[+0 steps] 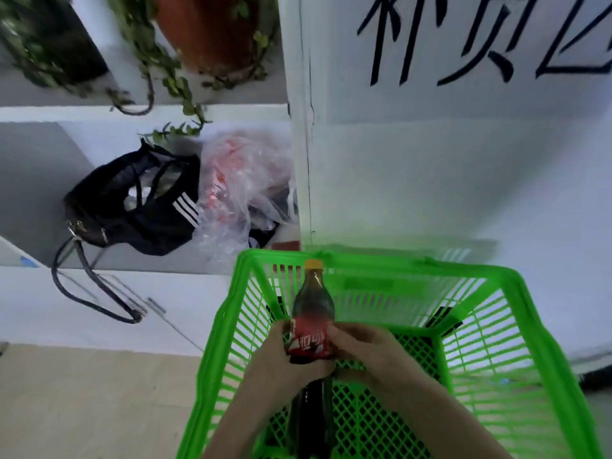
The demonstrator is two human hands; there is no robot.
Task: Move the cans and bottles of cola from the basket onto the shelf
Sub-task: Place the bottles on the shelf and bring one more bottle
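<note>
Both hands, left hand (281, 356) and right hand (367, 352), clamped on cola bottle (313, 313) above green basket (496, 326), lower centre; another dark bottle (311, 419) beneath, no cola seen shelved.

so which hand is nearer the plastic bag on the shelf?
Left. The left hand grips the cola bottle on the side facing the plastic bag; the right hand holds the bottle's far side.
</note>
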